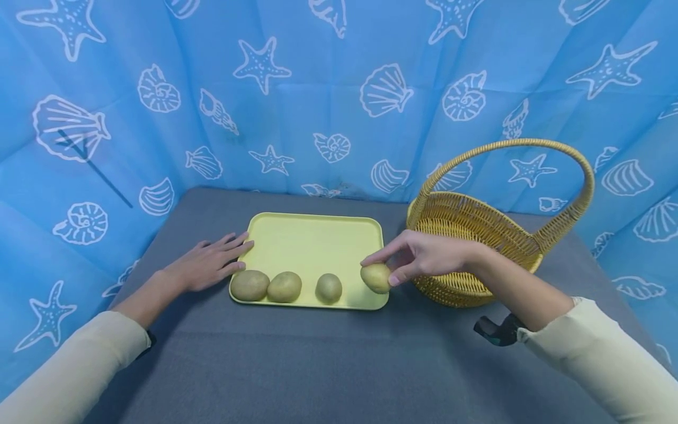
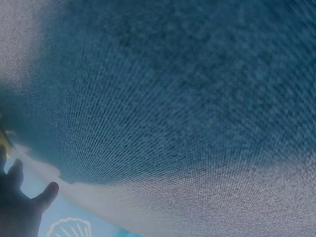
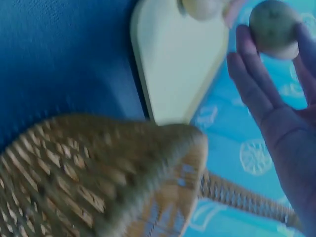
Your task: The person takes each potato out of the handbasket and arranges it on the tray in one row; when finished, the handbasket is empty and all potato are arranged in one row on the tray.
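My right hand (image 1: 418, 257) grips a yellowish potato (image 1: 376, 278) between thumb and fingers, over the right end of a pale yellow tray (image 1: 312, 235). In the right wrist view the held potato (image 3: 274, 28) shows its rounded end among the fingers (image 3: 256, 81). Along the tray's near edge lie a large brownish potato (image 1: 250, 285), a second potato (image 1: 285, 287) close against it, and a smaller one (image 1: 329, 288) farther right. My left hand (image 1: 209, 263) rests at the tray's left edge, fingers spread and holding nothing.
Right of the tray stands a woven basket (image 1: 439, 288) with a tall arched handle (image 1: 508, 143); my right forearm passes over its front. A grey cloth (image 1: 296, 365) covers the table. Behind hangs a blue curtain (image 1: 318, 106) printed with shells and starfish.
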Demonstrator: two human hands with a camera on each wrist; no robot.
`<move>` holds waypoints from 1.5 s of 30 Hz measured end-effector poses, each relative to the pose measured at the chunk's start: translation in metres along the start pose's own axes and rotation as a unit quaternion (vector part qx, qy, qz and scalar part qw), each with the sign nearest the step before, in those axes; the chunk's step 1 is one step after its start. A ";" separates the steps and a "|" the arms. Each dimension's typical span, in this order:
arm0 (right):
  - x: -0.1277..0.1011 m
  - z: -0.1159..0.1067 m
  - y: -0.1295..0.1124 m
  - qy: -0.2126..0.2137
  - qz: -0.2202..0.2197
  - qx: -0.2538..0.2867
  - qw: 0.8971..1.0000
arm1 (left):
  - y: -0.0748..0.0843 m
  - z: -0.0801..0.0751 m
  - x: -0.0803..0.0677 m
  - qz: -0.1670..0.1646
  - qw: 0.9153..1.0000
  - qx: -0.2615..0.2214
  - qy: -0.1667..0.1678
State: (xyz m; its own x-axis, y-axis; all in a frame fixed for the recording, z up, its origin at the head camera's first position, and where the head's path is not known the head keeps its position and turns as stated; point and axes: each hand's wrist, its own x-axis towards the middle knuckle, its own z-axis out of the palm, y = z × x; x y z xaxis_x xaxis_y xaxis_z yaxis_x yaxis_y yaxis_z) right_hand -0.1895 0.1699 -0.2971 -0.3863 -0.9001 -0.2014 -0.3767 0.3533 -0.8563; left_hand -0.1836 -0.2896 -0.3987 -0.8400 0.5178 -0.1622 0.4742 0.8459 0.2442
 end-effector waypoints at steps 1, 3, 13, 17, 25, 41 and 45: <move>0.004 0.003 0.001 0.003 0.002 0.003 1.000 | 0.000 0.001 0.000 0.002 1.000 0.002 0.003; 0.011 0.009 0.002 0.009 0.010 0.015 1.000 | 0.000 0.002 0.001 0.006 1.000 0.005 0.008; 0.031 0.031 0.014 0.072 0.041 0.010 0.996 | -0.001 0.002 0.001 0.007 1.000 0.011 0.011; 0.035 0.034 0.018 0.093 0.036 -0.030 0.995 | 0.000 0.000 0.001 0.006 1.000 0.012 0.009; 0.042 0.042 0.030 0.113 0.070 0.008 0.991 | -0.002 0.003 0.001 0.002 1.000 0.012 0.004; 0.050 0.052 0.030 0.093 0.104 0.011 0.990 | -0.001 0.002 0.001 0.005 1.000 0.007 0.008; 0.056 0.056 0.032 0.100 0.088 0.002 0.991 | -0.002 0.003 0.002 0.011 1.000 0.010 0.014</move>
State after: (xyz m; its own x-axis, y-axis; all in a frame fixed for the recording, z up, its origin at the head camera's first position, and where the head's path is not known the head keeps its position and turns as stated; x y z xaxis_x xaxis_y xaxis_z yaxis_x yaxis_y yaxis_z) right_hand -0.1764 0.1162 -0.3622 -0.6044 -0.7565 -0.2497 -0.2864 0.4988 -0.8180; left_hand -0.1851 -0.2901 -0.4027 -0.8363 0.5324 -0.1311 0.4974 0.8372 0.2273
